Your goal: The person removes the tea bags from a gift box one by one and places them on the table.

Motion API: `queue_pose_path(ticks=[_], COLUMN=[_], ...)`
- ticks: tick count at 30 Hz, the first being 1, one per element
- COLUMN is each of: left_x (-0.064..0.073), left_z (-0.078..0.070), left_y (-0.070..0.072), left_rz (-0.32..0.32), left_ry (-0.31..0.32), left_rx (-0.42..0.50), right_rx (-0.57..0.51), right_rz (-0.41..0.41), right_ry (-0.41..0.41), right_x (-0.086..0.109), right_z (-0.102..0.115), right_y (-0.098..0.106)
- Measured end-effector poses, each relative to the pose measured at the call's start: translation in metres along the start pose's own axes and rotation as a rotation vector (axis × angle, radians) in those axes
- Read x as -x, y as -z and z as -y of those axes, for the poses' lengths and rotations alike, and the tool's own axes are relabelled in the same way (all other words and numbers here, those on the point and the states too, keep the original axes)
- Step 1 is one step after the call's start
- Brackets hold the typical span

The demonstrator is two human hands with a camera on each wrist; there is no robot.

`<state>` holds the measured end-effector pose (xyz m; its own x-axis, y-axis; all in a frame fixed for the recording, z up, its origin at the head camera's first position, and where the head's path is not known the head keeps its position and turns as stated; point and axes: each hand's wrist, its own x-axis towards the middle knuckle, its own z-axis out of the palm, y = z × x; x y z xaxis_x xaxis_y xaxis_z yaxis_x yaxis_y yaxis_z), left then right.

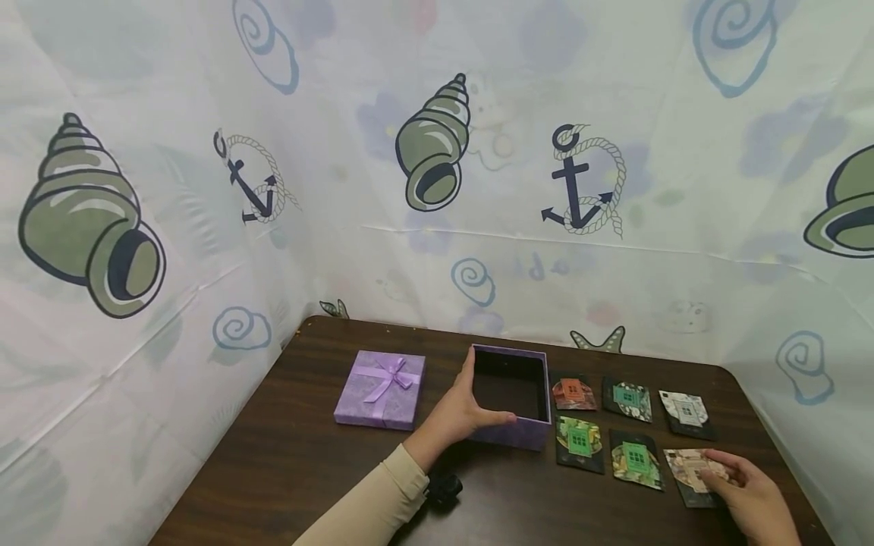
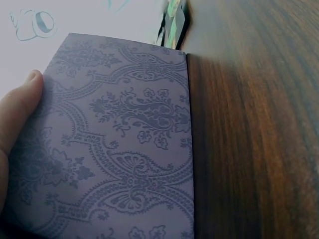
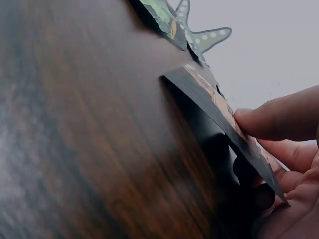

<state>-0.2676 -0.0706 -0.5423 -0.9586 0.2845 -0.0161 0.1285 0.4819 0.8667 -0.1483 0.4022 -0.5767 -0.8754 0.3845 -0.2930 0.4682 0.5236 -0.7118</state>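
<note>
At the table's centre is an open purple box [image 1: 512,434] with a dark inside. My left hand [image 1: 454,413] holds its near left corner, the thumb along the near rim and a finger along the left side. The left wrist view shows the box's embossed floral wall [image 2: 134,119] close up. My right hand [image 1: 754,493] pinches a flat beige-and-black packet [image 1: 690,474] at its right side, thumb on top. In the right wrist view this packet [image 3: 209,104] is tilted, its near end raised off the wood and fingers beneath it.
Between box and right hand lie several more packets in two rows, among them a green one [image 1: 579,444] and an orange one [image 1: 573,394]. A purple lid [image 1: 375,387] with a ribbon bow lies left of the box. A patterned curtain [image 1: 512,265] hangs behind the brown table [image 1: 273,470].
</note>
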Motion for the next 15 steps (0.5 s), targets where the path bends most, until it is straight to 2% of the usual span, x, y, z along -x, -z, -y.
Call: queue_pose_path(ticks=[10,15], left_x=[-0.002,-0.002], left_z=[0.005,0.011], left_y=[0.004,0.009], left_rz=[0.028,0.076], left_ry=[-0.027,-0.031], left_rx=[0.033,0.063], right_rx=[0.075,0.182], right_rz=[-0.001,-0.07], right_ry=[0.072,0.159], right_x=[-0.005,-0.007], right_z=[-0.003,-0.004], right_y=[-0.004,-0.005])
